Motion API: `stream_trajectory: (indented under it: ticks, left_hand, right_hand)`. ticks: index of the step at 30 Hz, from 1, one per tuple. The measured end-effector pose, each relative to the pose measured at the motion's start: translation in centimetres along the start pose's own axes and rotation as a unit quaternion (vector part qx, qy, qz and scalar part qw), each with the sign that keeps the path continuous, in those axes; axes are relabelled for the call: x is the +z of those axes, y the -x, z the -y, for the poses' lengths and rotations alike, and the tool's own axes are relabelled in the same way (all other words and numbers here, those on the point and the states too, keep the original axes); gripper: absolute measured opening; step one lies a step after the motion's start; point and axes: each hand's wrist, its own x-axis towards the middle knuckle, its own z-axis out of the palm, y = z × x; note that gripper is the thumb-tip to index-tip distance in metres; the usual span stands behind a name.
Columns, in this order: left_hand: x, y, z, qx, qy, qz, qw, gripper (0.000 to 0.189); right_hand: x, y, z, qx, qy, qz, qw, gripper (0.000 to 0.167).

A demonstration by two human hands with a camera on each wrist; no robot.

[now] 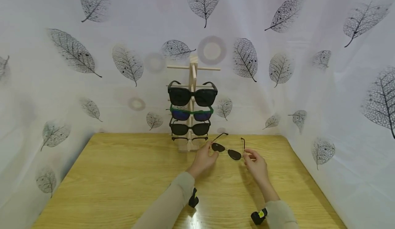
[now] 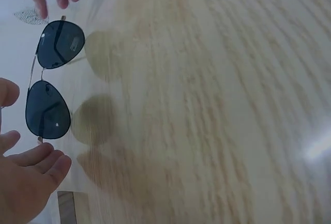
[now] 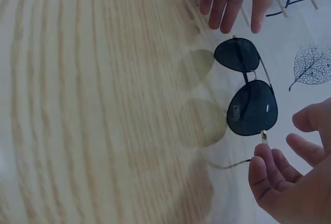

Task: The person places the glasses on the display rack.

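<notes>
A pair of dark aviator sunglasses (image 1: 234,154) with a thin metal frame stands unfolded near the back of the wooden table, its arms pointing toward the wall. My left hand (image 1: 204,157) is at one hinge and my right hand (image 1: 256,165) at the other. In the left wrist view, fingertips (image 2: 47,151) of the left hand are right at the lower hinge, with the thumb apart. The right hand's fingertips (image 3: 262,150) reach the metal hinge in the right wrist view, fingers spread. The lower rims of the lenses meet their tinted shadows on the table.
Left of the sunglasses stands a wooden display rack (image 1: 193,72). It bears large black sunglasses (image 1: 205,97), green-framed sunglasses (image 1: 202,116), smaller black sunglasses (image 1: 200,129) and clear half-rim glasses (image 1: 199,139). A leaf-printed curtain (image 1: 148,13) surrounds the wooden table (image 1: 123,177).
</notes>
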Motion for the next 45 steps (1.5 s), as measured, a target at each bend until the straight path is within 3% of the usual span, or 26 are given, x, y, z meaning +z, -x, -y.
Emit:
stream_trajectory:
  ticks: [6, 13, 23, 38, 45]
  left_hand:
    - [-0.1, -0.9, 0.3, -0.035, -0.008, 0.028, 0.999, 0.064]
    - [0.1, -1.6, 0.5, -0.021, -0.046, 0.067, 0.9965, 0.066]
    - [0.3, -1.0, 0.7, -0.021, -0.049, 0.063, 0.9966, 0.051]
    - [0.4, -1.0, 0.9, -0.003, -0.06, 0.05, 0.9969, 0.043]
    - [0.7, -1.0, 0.5, -0.003, -0.053, 0.026, 0.9982, 0.04]
  right_hand:
    - [0.4, -0.5, -0.7, -0.002, -0.007, -0.002, 1.0, 0.037]
    - [0.5, -0.7, -0.9, 0.004, -0.027, -0.003, 0.9996, 0.036]
    - [0.6, -0.6, -1.4, 0.038, -0.042, 0.01, 0.9983, 0.039]
    - [0.7, -0.8, -1.5, 0.048, -0.038, 0.012, 0.9981, 0.045]
    - [0.7, -0.9, -1.4, 0.038, -0.048, -0.014, 0.998, 0.042]
